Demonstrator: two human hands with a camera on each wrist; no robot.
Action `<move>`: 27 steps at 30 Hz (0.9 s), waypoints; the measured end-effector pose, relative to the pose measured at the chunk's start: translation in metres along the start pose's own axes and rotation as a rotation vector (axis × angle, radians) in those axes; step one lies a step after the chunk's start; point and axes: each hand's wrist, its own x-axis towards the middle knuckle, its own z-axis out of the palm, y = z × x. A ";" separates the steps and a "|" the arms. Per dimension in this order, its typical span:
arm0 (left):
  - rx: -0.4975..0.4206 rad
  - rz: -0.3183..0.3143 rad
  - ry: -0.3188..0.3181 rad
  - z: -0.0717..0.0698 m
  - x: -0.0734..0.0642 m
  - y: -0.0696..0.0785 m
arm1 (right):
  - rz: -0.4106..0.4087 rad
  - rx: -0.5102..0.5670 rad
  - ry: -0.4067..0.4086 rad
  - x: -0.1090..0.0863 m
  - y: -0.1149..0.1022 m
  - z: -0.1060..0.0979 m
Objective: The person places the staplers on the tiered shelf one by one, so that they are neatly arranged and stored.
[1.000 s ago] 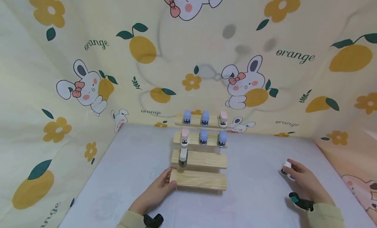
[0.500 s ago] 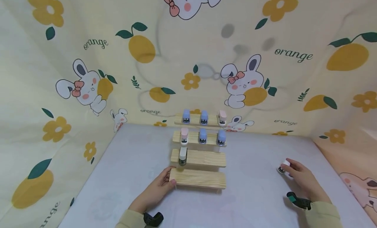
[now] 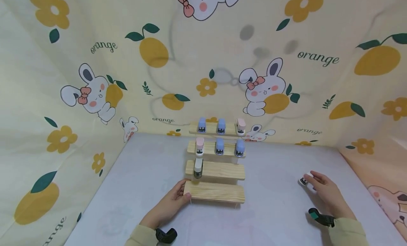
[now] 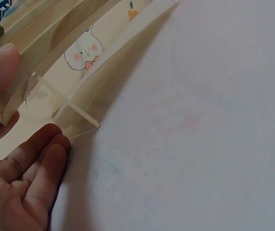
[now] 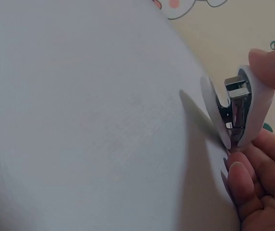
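Note:
My left hand (image 3: 170,205) grips the left end of the lowest board of a stepped wooden shelf (image 3: 214,192). In the left wrist view its thumb (image 4: 2,67) lies on top of that board, with several fingers below beside a clear support. Far to the right, my right hand (image 3: 329,193) holds a small pale stapler (image 3: 303,181) at the table surface. The right wrist view shows this stapler (image 5: 260,106) on its side, thumb on its top cover and metal front exposed; the fingers partly hide its rear end.
Blue staplers (image 3: 219,146) and pink staplers (image 3: 240,126) stand on the two upper boards. A white stapler with a dark base (image 3: 198,168) sits at the left of the third board. Printed cloth (image 3: 222,62) rises behind the white table (image 3: 270,217).
My right hand has shifted slightly left with the stapler, which now looks lower and more tilted. My left hand keeps its grip on the shelf.

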 end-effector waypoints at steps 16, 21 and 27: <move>0.032 0.013 -0.008 0.000 0.000 0.004 | -0.004 -0.055 0.093 -0.013 -0.004 0.007; 0.038 0.033 -0.006 -0.001 0.000 0.001 | -0.085 -0.061 0.074 -0.028 -0.013 0.017; 0.018 0.012 -0.006 0.000 -0.001 0.000 | -0.205 -0.157 0.047 -0.051 -0.024 0.039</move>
